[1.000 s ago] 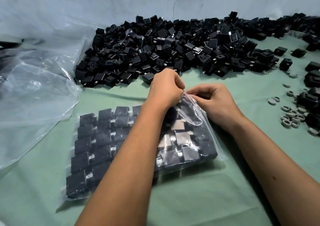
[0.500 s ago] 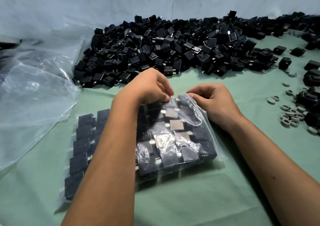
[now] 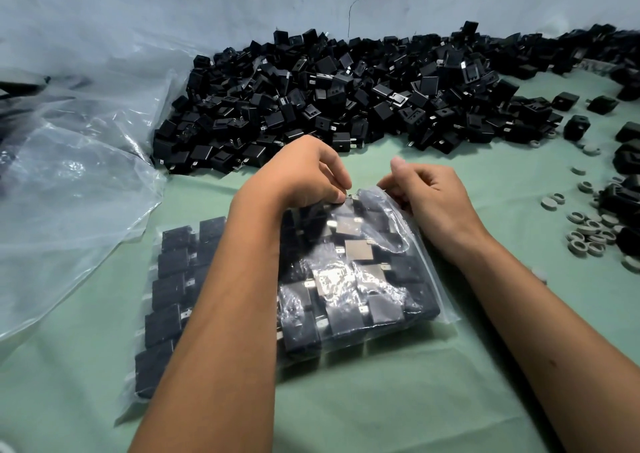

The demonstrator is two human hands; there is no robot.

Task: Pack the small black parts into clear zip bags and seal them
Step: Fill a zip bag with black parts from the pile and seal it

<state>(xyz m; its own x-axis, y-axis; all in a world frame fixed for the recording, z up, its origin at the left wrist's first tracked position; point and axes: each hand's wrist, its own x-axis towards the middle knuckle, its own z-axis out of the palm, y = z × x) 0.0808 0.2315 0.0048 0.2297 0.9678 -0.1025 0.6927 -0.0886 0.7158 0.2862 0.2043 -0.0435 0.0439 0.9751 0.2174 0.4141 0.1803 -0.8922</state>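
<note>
A clear zip bag [image 3: 360, 289] full of small black parts lies on the green table cover [image 3: 381, 411] in front of me. My left hand [image 3: 304, 175] pinches the bag's far edge near its middle. My right hand [image 3: 429, 196] pinches the same edge at the right corner, thumb raised. A second filled bag [image 3: 169, 296] lies flat to the left, partly under my left forearm. A large heap of loose black parts [image 3: 346, 99] sits behind the hands against the wall.
Crumpled clear plastic sheeting [image 3: 69, 192] covers the left side. Grey rings [image 3: 585, 230] and more black parts [image 3: 627, 161] are scattered at the right edge. A pale wall [image 3: 277, 2] closes off the back.
My left hand slid left along the bag's top edge, then came back toward the middle. My right hand stayed at the right corner and its thumb lifted.
</note>
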